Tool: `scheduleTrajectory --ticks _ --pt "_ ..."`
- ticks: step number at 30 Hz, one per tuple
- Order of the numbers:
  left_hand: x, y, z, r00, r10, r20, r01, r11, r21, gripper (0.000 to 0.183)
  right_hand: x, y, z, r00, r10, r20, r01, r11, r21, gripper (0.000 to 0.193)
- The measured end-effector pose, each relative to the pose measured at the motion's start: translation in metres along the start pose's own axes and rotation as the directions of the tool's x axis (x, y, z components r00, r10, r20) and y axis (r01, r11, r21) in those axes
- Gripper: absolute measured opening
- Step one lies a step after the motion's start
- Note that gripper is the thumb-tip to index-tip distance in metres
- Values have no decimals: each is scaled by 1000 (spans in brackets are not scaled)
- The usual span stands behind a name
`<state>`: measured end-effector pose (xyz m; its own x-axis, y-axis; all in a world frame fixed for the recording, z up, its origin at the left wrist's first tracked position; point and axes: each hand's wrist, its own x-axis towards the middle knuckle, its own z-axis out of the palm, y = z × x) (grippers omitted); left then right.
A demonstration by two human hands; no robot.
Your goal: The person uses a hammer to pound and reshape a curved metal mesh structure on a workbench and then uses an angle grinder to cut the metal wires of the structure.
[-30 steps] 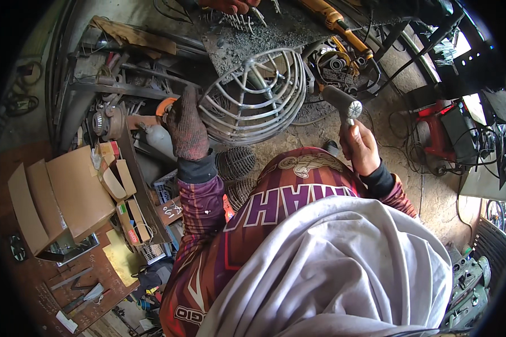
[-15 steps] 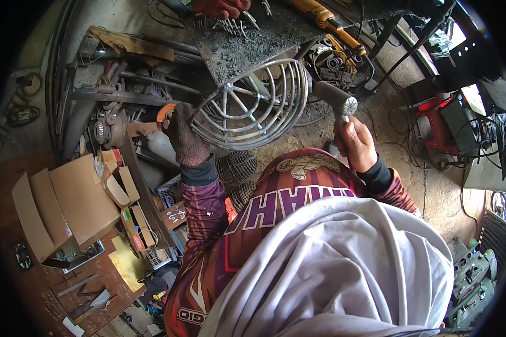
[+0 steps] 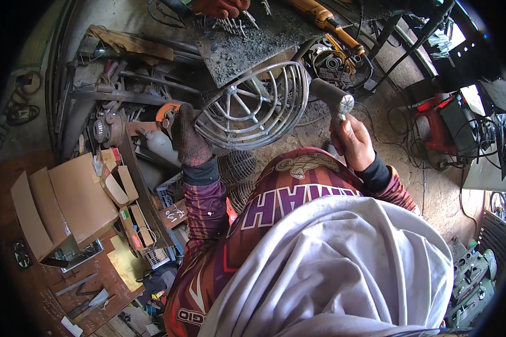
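Note:
My left hand (image 3: 191, 137), in a dark, worn work glove, is closed on the left rim of a welded metal-rod grille (image 3: 256, 118). The grille has curved concentric bars and spokes meeting at a hub; it is held tilted at the table's near corner. To its right, my bare right hand (image 3: 354, 144) grips a hammer by its handle, which is mostly hidden in the fingers. The hammer's thick cylindrical head (image 3: 333, 96) is raised just beside the grille's right edge, apart from it.
Dark grit and short rods lie on the metal table (image 3: 239, 53), with a red glove (image 3: 222, 8) at its far edge. A yellow power tool (image 3: 329, 23) rests at the far right. Cardboard boxes (image 3: 81, 196) stand at left. Cables and a red-and-black machine (image 3: 433, 126) are on the right.
The grille has turned slightly in my left hand, its hub shifting a little right. The hammer and my right hand have moved slightly left.

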<state>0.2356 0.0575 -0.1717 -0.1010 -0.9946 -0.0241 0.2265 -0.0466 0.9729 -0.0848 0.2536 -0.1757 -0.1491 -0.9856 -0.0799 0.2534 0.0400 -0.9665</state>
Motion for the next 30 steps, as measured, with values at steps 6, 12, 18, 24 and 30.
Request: scheduleTrajectory --ticks 6,12,18,24,30 --pt "-26 40 51 985 110 -131 -38 886 462 30 0 1 -1 1000 3 16 -3 1000 -7 49" --pt "-32 46 59 983 181 26 -157 760 631 32 1 3 1 999 37 -26 -38 999 -38 57" --pt "-30 40 54 983 181 15 -156 795 587 39 0 2 -2 999 53 -2 -53 999 6 52" --pt "-33 7 36 913 407 -20 -347 804 484 38 2 -14 6 1000 12 18 -13 996 88 51" --pt "-13 -18 7 839 423 343 -530 491 692 22 4 -26 17 988 -127 92 119 989 83 54"
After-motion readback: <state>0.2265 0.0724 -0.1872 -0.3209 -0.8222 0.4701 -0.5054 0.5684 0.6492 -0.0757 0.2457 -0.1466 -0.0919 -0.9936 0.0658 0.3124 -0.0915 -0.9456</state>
